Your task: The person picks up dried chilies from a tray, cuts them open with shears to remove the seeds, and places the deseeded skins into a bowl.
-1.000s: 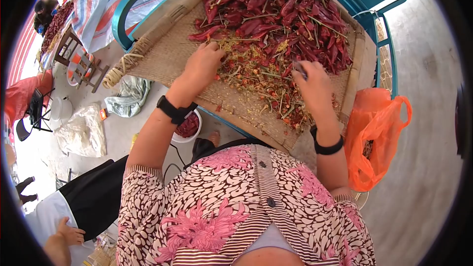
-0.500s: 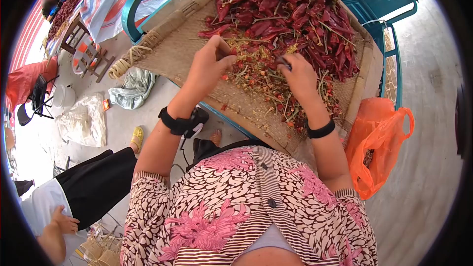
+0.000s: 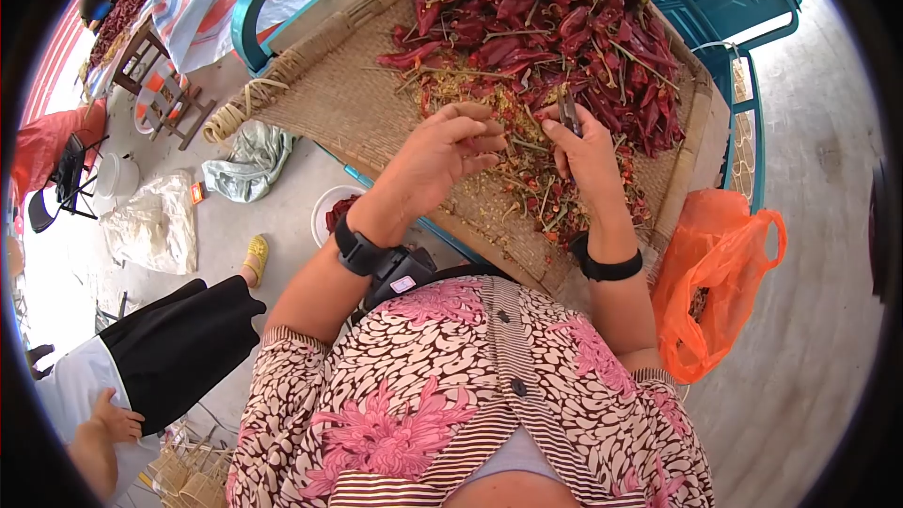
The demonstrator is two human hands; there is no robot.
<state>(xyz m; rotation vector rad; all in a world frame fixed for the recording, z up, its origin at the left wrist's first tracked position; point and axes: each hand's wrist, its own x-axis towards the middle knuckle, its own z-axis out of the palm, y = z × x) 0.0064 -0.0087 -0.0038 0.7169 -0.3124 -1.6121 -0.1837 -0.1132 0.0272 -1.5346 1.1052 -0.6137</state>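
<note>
Head view.

Working over a woven tray (image 3: 329,108) that is lying tilted on a teal frame (image 3: 246,14).

Gripping scissors (image 3: 569,118) in the right hand (image 3: 591,155): fingers pressed together around the handles, dark blades pointing up and away, tips reaching the near edge of the dried chillies (image 3: 546,19).

Holding the left hand (image 3: 437,160) just beside the right, above the tray and apart from the heap: fingers curled inward, tips drawn toward the thumb. Cannot tell whether anything is being pinched inside.

Wearing a black wristband (image 3: 607,268) on the right wrist and a black strap with a small device (image 3: 390,263) on the left.

Noting the dried chillies: heaped on the far half of the tray, deep red, long, curved and wrinkled, many carrying pale tan stems sticking out at all angles.

Noting the litter (image 3: 536,193) spreading beneath both hands: cut stems, yellow seeds and small red scraps, lying on the near half of the tray.

Hanging at the right corner of the tray: an orange plastic bag (image 3: 720,282), mouth gaping.

Standing on the ground below the tray's near edge: a white bowl (image 3: 324,212) holding red pieces.

Sitting at lower left: another person, one hand (image 3: 118,419) showing.
</note>
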